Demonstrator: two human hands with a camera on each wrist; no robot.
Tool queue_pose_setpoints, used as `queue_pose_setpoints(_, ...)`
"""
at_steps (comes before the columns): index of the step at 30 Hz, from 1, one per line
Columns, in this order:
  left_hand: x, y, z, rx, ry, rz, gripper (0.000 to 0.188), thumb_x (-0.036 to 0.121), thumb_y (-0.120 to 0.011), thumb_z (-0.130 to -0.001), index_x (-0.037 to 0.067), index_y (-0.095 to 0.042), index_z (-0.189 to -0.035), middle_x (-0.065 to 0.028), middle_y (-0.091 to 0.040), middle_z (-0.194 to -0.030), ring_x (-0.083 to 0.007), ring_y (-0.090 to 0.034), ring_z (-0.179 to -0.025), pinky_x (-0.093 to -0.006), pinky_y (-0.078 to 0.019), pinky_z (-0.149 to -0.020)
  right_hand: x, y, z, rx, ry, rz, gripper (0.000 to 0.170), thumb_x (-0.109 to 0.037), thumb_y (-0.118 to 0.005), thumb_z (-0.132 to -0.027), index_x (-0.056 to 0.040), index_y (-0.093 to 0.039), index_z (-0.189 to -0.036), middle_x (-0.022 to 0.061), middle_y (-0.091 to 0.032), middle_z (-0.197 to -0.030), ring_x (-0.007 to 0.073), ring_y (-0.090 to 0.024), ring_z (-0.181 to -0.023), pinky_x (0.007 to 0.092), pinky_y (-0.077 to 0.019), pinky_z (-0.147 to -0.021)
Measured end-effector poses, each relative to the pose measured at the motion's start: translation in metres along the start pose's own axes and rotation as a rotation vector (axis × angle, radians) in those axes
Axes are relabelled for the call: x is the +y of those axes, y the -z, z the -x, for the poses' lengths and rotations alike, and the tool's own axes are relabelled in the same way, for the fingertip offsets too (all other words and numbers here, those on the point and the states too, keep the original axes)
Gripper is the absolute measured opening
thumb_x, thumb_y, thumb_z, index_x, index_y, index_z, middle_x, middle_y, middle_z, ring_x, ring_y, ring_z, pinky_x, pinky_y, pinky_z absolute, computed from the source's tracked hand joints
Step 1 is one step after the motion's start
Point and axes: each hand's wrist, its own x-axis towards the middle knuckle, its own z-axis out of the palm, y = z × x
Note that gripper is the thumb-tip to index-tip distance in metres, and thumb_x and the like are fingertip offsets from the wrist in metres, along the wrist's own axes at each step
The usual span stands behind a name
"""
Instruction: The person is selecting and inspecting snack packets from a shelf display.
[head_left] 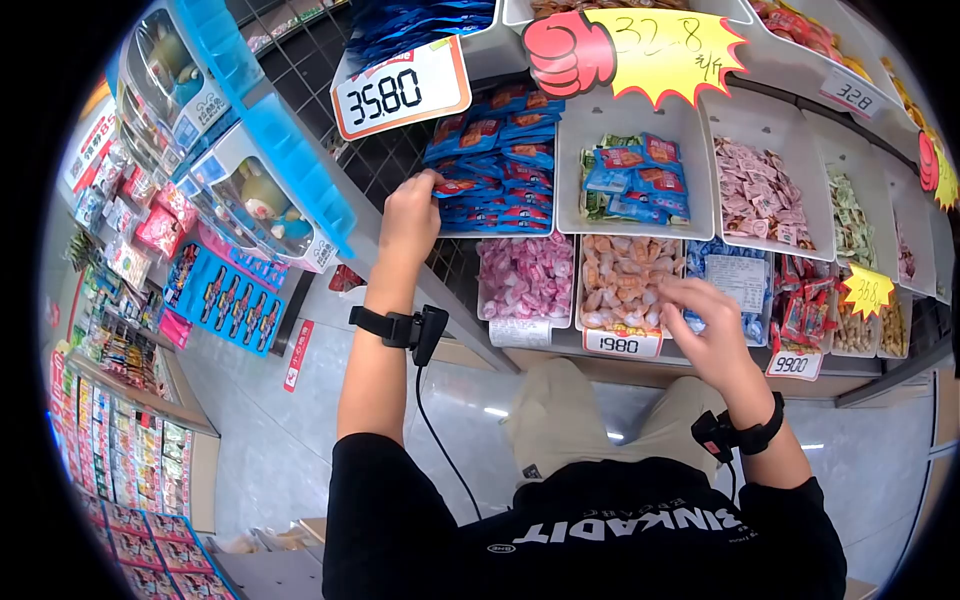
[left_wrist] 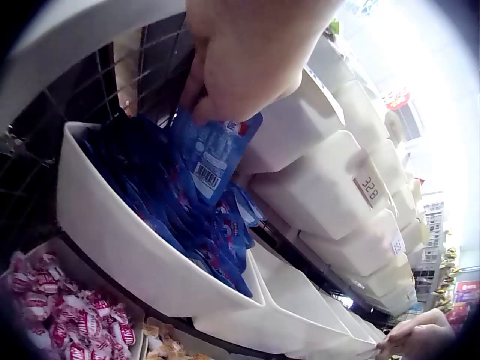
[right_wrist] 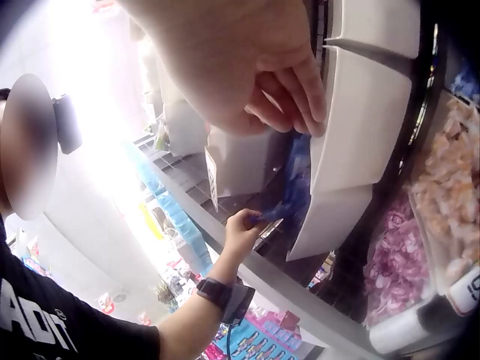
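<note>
My left hand (head_left: 410,218) is at the left edge of a white bin filled with blue snack packets (head_left: 497,178). In the left wrist view its thumb and fingers pinch the top of one blue packet (left_wrist: 212,159), which stands up over the others and shows a barcode label. The right hand (head_left: 712,330) holds nothing visible and hovers in front of the lower row, near the orange-wrapped candies (head_left: 625,275). In the right wrist view its fingers (right_wrist: 304,94) are loosely bent, with the tips right at the rim of a white bin (right_wrist: 360,127).
Beside the blue packets stands a bin with blue and green packets (head_left: 640,185), then pink-wrapped candies (head_left: 765,190). Pink twist-wrapped candies (head_left: 525,275) lie below. A price card reading 35.80 (head_left: 400,90) overhangs the left hand's bin. Boxed toys (head_left: 265,200) hang at the left.
</note>
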Motion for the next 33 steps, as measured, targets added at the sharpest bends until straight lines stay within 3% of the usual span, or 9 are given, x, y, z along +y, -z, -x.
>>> queue_pose_setpoints(5,0.001,0.002,-0.007,-0.048,0.021,-0.002,0.018,-0.008,-0.049,-0.068,0.001,-0.053,-0.083,-0.0175,-0.058,-0.076,-0.0345,-0.056,-0.076,-0.0417,-0.0459,-0.067,0.003,0.002,0.002,0.011,-0.005,-0.012,0.014,0.0,-0.056,-0.073,0.007,-0.058,-0.085,0.0168,-0.059,-0.084,0.0301,-0.059,-0.078,0.0316,-0.0462,-0.07)
queue_pose_setpoints(7,0.0,-0.002,-0.009,-0.044,-0.066,-0.043,0.016,-0.006,-0.049,-0.069,0.001,-0.054,-0.083,-0.0171,-0.059,-0.076,-0.0335,-0.057,-0.076,-0.0406,-0.047,-0.066,0.004,0.002,0.003,0.012,0.011,-0.016,0.015,0.0,-0.056,-0.073,0.0071,-0.059,-0.085,0.0169,-0.059,-0.083,0.03,-0.059,-0.078,0.0314,-0.0461,-0.07)
queue_pose_setpoints(15,-0.004,-0.03,-0.014,-0.142,-0.123,-0.231,0.021,-0.003,-0.052,-0.063,0.002,-0.057,-0.083,-0.0125,-0.059,-0.081,-0.0289,-0.059,-0.078,-0.0356,-0.0487,-0.07,0.004,0.002,0.006,-0.014,-0.048,-0.043,0.014,0.0,-0.056,-0.073,0.0069,-0.059,-0.086,0.0168,-0.059,-0.083,0.0291,-0.059,-0.076,0.0309,-0.0461,-0.069)
queue_pose_setpoints(23,0.013,-0.022,-0.01,-0.251,-0.086,-0.175,0.034,-0.001,-0.05,-0.07,0.0,-0.055,-0.104,-0.0169,-0.05,-0.102,-0.0289,-0.052,-0.092,-0.0354,-0.0463,-0.077,0.007,0.006,0.009,0.001,-0.055,-0.037,0.014,-0.001,-0.056,-0.074,0.0067,-0.059,-0.085,0.0169,-0.059,-0.083,0.0287,-0.059,-0.075,0.0303,-0.0461,-0.067)
queue_pose_setpoints(28,0.014,-0.011,-0.014,-0.143,-0.165,-0.118,0.019,0.002,-0.054,-0.071,0.005,-0.063,-0.088,-0.0084,-0.057,-0.082,-0.0281,-0.056,-0.079,-0.0353,-0.0472,-0.069,0.013,0.006,0.011,-0.006,-0.106,-0.075,0.013,-0.001,-0.056,-0.074,0.0067,-0.059,-0.084,0.0167,-0.06,-0.081,0.0271,-0.059,-0.073,0.0299,-0.046,-0.066)
queue_pose_setpoints(33,0.01,-0.034,-0.015,-0.079,-0.216,-0.166,0.016,0.003,-0.055,-0.069,0.007,-0.063,-0.082,-0.0057,-0.057,-0.081,-0.0243,-0.056,-0.075,-0.0332,-0.0477,-0.065,0.012,0.003,0.012,-0.022,-0.129,-0.098,0.013,-0.001,-0.056,-0.075,0.0064,-0.06,-0.084,0.016,-0.06,-0.08,0.0262,-0.059,-0.071,0.0294,-0.046,-0.065)
